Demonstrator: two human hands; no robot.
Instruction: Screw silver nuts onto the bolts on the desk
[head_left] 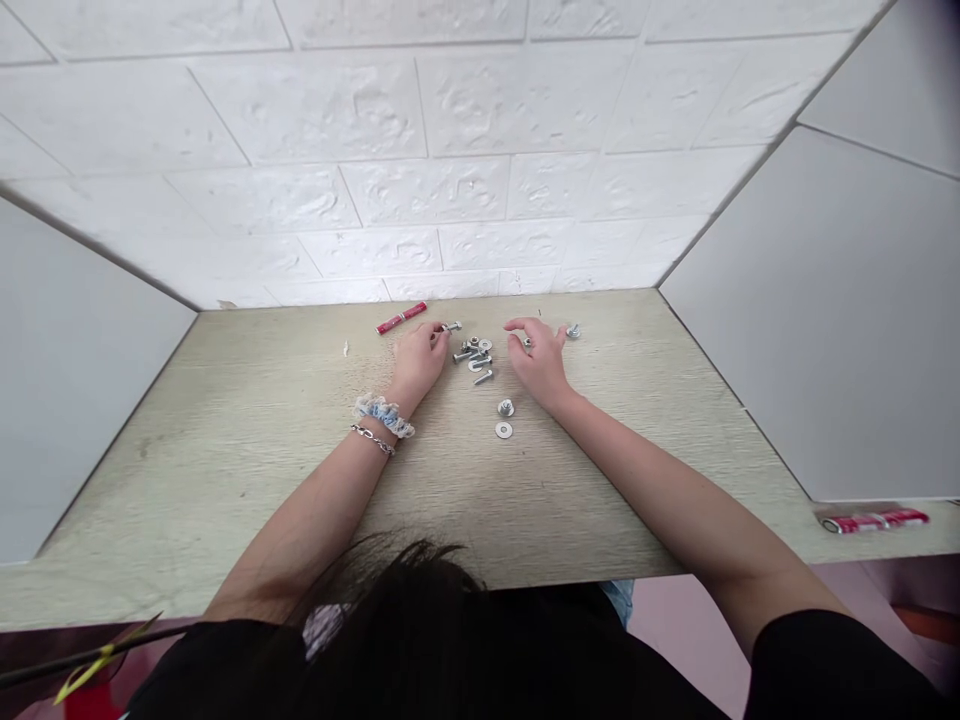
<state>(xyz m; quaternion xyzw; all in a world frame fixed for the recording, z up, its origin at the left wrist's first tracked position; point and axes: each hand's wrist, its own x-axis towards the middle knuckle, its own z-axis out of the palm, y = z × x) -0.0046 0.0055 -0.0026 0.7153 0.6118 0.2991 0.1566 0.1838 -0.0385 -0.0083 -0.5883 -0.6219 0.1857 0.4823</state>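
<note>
Bolts [474, 357], small and silvery with loose washers, lie heaped on the wooden table [225, 450] between both hands; left hand [418, 362] pinches one bolt, right hand [537, 358] hovers loosely open, empty

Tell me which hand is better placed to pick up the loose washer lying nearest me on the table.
Probably the right hand: the washer lies just inside its wrist, with a nut beside it. The left hand is farther off, fingertips at a bolt.
</note>
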